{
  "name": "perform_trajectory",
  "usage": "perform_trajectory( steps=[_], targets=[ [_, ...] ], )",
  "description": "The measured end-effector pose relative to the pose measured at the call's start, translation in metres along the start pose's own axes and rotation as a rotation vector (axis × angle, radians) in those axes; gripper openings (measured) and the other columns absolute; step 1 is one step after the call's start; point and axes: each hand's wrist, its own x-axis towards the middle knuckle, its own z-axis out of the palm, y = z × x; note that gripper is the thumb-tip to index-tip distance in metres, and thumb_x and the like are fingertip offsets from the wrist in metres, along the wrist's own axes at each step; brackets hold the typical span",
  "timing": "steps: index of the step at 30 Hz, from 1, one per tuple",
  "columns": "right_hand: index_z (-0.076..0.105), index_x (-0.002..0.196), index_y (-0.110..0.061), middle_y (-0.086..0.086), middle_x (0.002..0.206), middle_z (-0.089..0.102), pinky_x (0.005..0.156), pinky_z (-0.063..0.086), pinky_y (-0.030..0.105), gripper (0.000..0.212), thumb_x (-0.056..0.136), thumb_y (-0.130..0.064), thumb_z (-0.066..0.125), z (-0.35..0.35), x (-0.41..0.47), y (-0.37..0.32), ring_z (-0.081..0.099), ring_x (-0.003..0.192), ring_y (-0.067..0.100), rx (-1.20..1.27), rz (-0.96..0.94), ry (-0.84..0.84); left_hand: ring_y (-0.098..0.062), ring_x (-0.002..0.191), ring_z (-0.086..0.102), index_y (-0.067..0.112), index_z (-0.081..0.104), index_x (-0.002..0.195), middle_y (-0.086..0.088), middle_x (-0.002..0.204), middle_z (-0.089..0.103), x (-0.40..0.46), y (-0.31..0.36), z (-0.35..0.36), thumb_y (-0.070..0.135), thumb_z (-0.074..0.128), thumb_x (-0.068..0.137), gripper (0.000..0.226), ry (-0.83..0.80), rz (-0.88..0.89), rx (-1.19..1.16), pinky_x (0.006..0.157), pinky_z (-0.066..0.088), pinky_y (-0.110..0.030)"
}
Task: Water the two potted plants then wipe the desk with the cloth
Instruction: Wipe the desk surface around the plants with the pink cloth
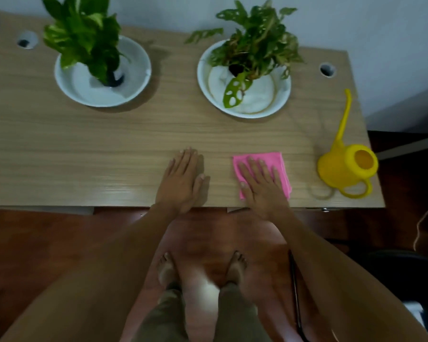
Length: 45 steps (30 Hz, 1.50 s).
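Two potted plants stand in white bowls at the back of the wooden desk (pixel 84 149): a broad-leaved one (pixel 84 38) on the left and one with holed leaves (pixel 255 45) on the right. A folded pink cloth (pixel 279 161) lies near the front edge. My right hand (pixel 261 183) rests flat on the cloth with its fingers spread. Left of the cloth, my left hand (pixel 183 178) lies flat on the bare desk, holding nothing. A yellow watering can (pixel 346 166) with a long thin spout stands at the desk's right end, untouched.
The desk has two round cable holes, one at the back left (pixel 26 40) and one at the back right (pixel 328 69). A white wall runs behind the desk. My bare feet stand on the reddish floor (pixel 47 243) below the front edge. A dark chair (pixel 395 267) stands at the right.
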Motion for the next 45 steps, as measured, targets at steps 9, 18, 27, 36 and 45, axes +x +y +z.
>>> perform_trajectory(
  steps=[9,18,27,36,45],
  targets=[
    [0.008,0.164,-0.039,-0.013,0.172,-0.002,0.128,-0.007,0.047,0.055,0.112,-0.041,0.024,-0.016,-0.017,0.096,-0.006,0.161,0.018,0.084,-0.024,-0.028,-0.015,0.158,0.0,0.017,0.01,0.163,-0.002,0.171,0.009,0.027,0.118,0.05,0.05,0.024,0.105,0.067,-0.022,0.016,-0.001,0.127,-0.001,-0.034],
    [0.072,0.126,-0.005,0.008,0.108,0.074,0.095,0.054,0.042,0.041,0.106,-0.033,0.049,-0.09,-0.026,0.112,0.065,0.103,0.026,1.587,0.411,-0.279,-0.019,0.131,0.056,0.015,0.051,0.148,-0.006,0.144,0.06,0.059,0.173,0.022,0.034,0.063,0.097,0.057,-0.028,-0.34,-0.614,0.114,0.039,-0.031],
    [0.071,0.108,-0.011,0.01,0.091,0.077,0.079,0.052,0.04,0.045,0.103,-0.046,0.044,-0.122,-0.025,0.134,0.071,0.08,0.028,1.94,0.521,-0.49,-0.014,0.081,0.073,0.025,0.08,0.089,0.001,0.093,0.076,0.089,0.197,-0.018,0.046,0.076,0.07,0.028,-0.461,-0.481,-1.228,0.07,0.055,-0.026],
    [0.066,0.129,-0.008,0.015,0.111,0.076,0.077,0.061,0.041,0.047,0.097,-0.041,0.059,-0.088,-0.022,0.133,0.075,0.093,0.032,1.931,0.564,-0.432,-0.026,0.098,0.068,0.026,0.057,0.123,0.0,0.117,0.067,0.088,0.188,-0.005,0.044,0.046,0.105,0.028,-0.373,-0.486,-1.027,0.065,0.059,-0.039],
    [0.065,0.13,-0.013,0.016,0.131,0.07,0.1,0.055,0.056,0.028,0.105,-0.023,0.056,-0.071,-0.008,0.128,0.068,0.117,0.037,1.636,0.66,-0.056,-0.027,0.088,0.063,0.022,0.051,0.114,-0.003,0.097,0.061,0.099,0.194,0.017,0.051,0.037,0.105,0.033,-0.212,-0.395,-0.767,0.069,0.056,-0.046]
  ],
)
